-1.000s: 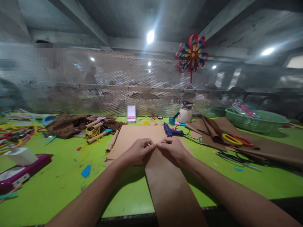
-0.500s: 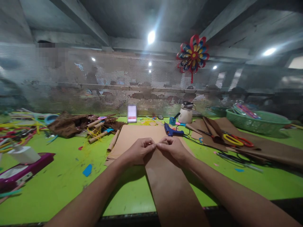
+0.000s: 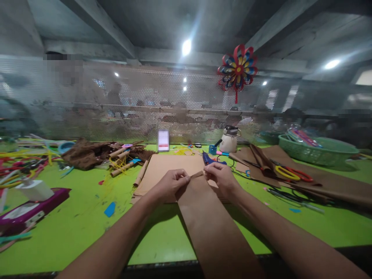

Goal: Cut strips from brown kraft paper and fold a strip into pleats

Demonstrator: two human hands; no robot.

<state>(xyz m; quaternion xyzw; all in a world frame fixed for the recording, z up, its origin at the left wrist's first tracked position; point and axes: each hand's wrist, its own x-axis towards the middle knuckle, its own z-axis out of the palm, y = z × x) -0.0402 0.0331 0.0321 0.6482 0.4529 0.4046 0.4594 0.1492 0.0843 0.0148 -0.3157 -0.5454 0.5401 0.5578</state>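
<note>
Right fingers [image 3: 214,169] now off left fingers [image 3: 183,180], brown paper [image 3: 209,217] between; screen [image 3: 163,140] illegible

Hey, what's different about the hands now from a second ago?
The right hand slid right, away from the left hand, along the far end of the brown paper strip. A narrow fold now shows between them. I can't tell whether the right fingertips still touch the paper. The left hand still pinches it; the glue gun and green basket stayed put.
</note>
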